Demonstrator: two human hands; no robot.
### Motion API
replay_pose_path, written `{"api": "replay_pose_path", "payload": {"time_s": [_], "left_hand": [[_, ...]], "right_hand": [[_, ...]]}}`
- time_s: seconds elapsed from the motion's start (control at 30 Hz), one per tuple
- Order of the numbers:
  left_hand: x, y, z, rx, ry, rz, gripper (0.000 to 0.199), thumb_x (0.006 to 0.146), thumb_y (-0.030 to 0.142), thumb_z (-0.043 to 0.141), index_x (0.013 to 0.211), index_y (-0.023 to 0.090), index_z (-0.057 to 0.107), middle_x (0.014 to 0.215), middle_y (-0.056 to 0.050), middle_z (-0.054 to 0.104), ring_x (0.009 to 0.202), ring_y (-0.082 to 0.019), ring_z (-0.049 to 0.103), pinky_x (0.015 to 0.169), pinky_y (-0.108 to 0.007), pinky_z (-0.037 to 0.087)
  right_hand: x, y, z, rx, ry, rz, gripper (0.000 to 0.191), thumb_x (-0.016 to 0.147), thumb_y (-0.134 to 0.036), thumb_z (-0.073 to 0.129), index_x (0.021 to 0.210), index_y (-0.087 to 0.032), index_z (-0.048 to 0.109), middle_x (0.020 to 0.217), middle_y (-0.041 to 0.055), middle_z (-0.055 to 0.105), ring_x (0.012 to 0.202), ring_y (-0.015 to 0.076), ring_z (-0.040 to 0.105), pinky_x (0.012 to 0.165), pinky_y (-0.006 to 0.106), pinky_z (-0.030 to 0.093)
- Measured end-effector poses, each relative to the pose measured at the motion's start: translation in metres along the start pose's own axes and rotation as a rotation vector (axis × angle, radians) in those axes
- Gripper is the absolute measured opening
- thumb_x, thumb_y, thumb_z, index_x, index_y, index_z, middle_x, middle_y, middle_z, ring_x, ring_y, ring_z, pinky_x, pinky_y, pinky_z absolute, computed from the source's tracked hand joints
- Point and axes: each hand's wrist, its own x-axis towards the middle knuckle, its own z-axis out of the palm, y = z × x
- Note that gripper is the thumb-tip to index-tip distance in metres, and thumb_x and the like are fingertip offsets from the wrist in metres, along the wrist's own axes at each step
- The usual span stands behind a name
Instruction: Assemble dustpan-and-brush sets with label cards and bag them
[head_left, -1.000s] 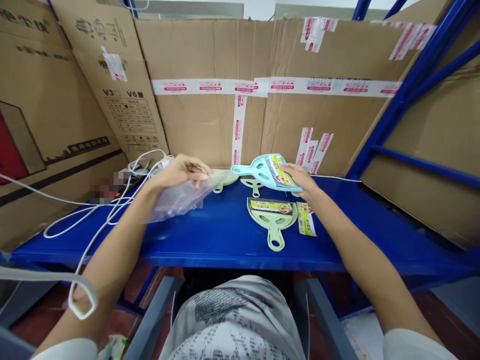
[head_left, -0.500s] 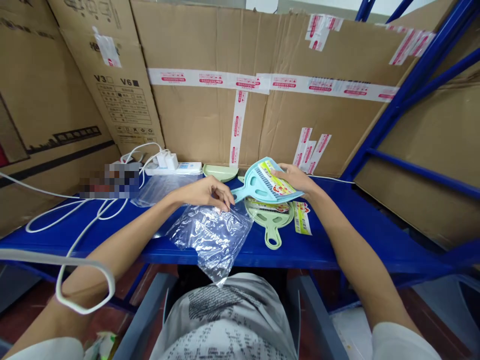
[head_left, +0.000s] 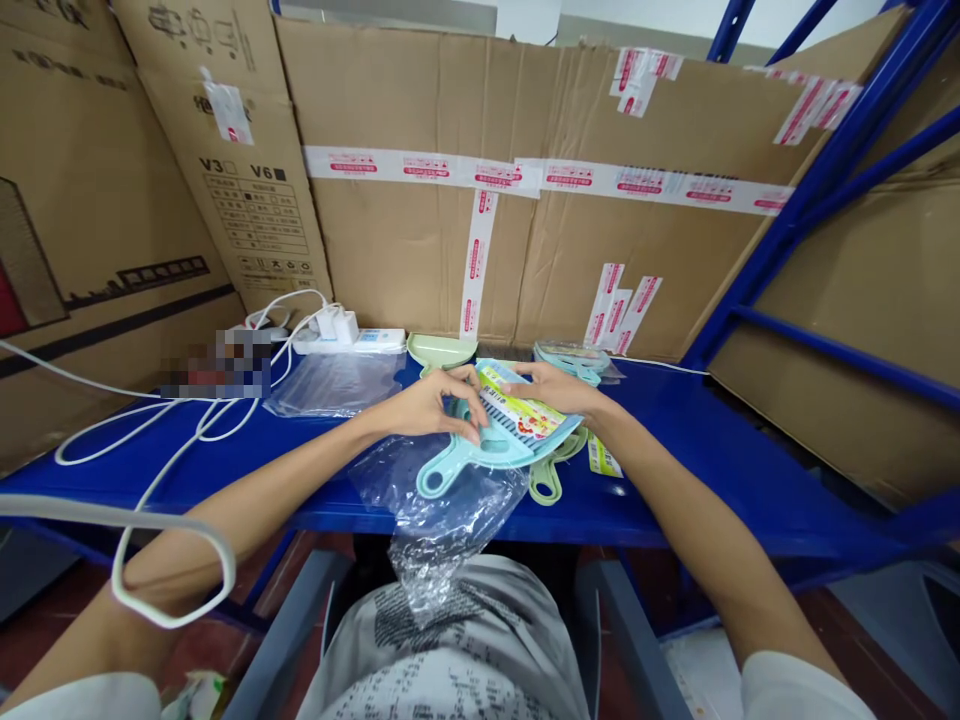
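A light blue dustpan set [head_left: 506,447] with a yellow-green label card lies tilted over a clear plastic bag [head_left: 450,520], its ringed handle pointing toward the lower left. My right hand [head_left: 547,388] grips its upper right edge with the card. At its left side, my left hand [head_left: 450,402] has curled fingers over the pan near the card; whether they pinch anything is hard to tell. Partly hidden beneath is a green dustpan set [head_left: 546,482], with a loose label card [head_left: 604,458] beside it.
Behind are a green dustpan [head_left: 442,350] and a bagged blue set [head_left: 574,360]. Flat plastic bags [head_left: 337,382], a power strip [head_left: 381,341] and white cables [head_left: 217,403] occupy the left. Cardboard walls [head_left: 405,250] and a blue frame [head_left: 780,225] enclose the blue table [head_left: 712,460].
The blue dustpan set has come down toward me and left, uncovering the bagged blue set behind. My left hand has moved from its handle to the pan, and the clear bag has shifted.
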Motion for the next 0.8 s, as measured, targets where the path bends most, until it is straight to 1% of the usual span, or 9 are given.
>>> {"api": "replay_pose_path", "payload": {"time_s": [0.07,0.17,0.27,0.33,0.4,0.5,0.63,0.73,0.8], "left_hand": [[0.000,0.000,0.001,0.001,0.024,-0.003,0.022,0.077,0.041,0.095,0.090,0.025,0.086,0.086,-0.006,0.070,0.096,-0.023,0.060,0.090,-0.038,0.050],[0.001,-0.001,0.002,0.010,0.042,-0.014,0.024,0.076,0.042,0.095,0.090,0.025,0.086,0.088,-0.006,0.067,0.095,-0.022,0.059,0.089,-0.038,0.050],[0.001,-0.001,0.003,0.019,0.050,-0.016,0.025,0.075,0.044,0.096,0.088,0.026,0.086,0.089,-0.005,0.065,0.094,-0.021,0.059,0.085,-0.036,0.050],[0.001,0.000,0.002,0.026,0.065,-0.007,0.024,0.075,0.044,0.096,0.088,0.026,0.086,0.089,-0.005,0.065,0.094,-0.021,0.059,0.085,-0.035,0.050],[0.001,0.002,0.001,0.040,0.088,0.004,0.023,0.076,0.043,0.095,0.088,0.026,0.086,0.089,-0.005,0.064,0.094,-0.021,0.058,0.087,-0.036,0.050],[0.000,0.007,-0.004,0.068,0.131,0.036,0.023,0.077,0.044,0.095,0.088,0.026,0.086,0.090,-0.005,0.064,0.094,-0.022,0.058,0.090,-0.038,0.050],[-0.001,0.014,-0.012,0.133,0.187,0.090,0.022,0.078,0.046,0.094,0.086,0.027,0.085,0.088,-0.006,0.067,0.101,-0.024,0.058,0.094,-0.040,0.050],[0.000,0.017,-0.015,0.186,0.208,0.094,0.021,0.078,0.046,0.093,0.084,0.028,0.085,0.090,-0.007,0.070,0.107,-0.026,0.057,0.097,-0.042,0.049],[0.000,0.019,-0.016,0.202,0.202,0.102,0.019,0.079,0.046,0.093,0.083,0.029,0.085,0.085,-0.007,0.072,0.109,-0.027,0.057,0.097,-0.042,0.049]], "right_hand": [[0.001,0.002,0.012,0.007,-0.024,0.012,0.042,0.068,-0.046,0.097,0.097,-0.023,0.077,0.083,0.0022,0.082,0.063,0.0168,0.072,0.052,0.024,0.054],[0.002,0.007,0.029,-0.021,0.024,0.061,0.039,0.065,-0.041,0.098,0.091,-0.021,0.075,0.077,0.0007,0.078,0.063,0.0171,0.069,0.053,0.024,0.050],[0.001,0.011,0.046,0.035,0.048,0.076,0.038,0.068,-0.038,0.094,0.092,-0.021,0.070,0.075,-0.0012,0.076,0.064,0.0168,0.068,0.055,0.024,0.048],[0.000,0.013,0.055,0.102,0.072,0.039,0.034,0.074,-0.039,0.090,0.094,-0.022,0.068,0.074,-0.0030,0.073,0.063,0.0162,0.067,0.056,0.024,0.047],[-0.001,0.013,0.061,0.117,0.124,-0.031,0.032,0.077,-0.039,0.089,0.093,-0.022,0.068,0.074,-0.0037,0.072,0.065,0.0154,0.066,0.058,0.023,0.047],[0.000,0.013,0.064,0.101,0.189,-0.129,0.031,0.079,-0.041,0.088,0.095,-0.020,0.071,0.082,-0.0018,0.074,0.070,0.0160,0.067,0.062,0.024,0.048],[0.003,0.015,0.060,0.105,0.259,-0.198,0.035,0.084,-0.043,0.083,0.108,-0.020,0.073,0.098,0.0030,0.079,0.081,0.0199,0.071,0.069,0.028,0.054],[0.003,0.015,0.056,0.008,0.316,-0.270,0.032,0.087,-0.040,0.082,0.111,-0.020,0.075,0.113,0.0064,0.080,0.095,0.0227,0.074,0.077,0.030,0.056],[0.002,0.014,0.054,-0.065,0.327,-0.291,0.030,0.088,-0.039,0.080,0.110,-0.020,0.076,0.113,0.0066,0.080,0.099,0.0240,0.074,0.079,0.030,0.056]]}}
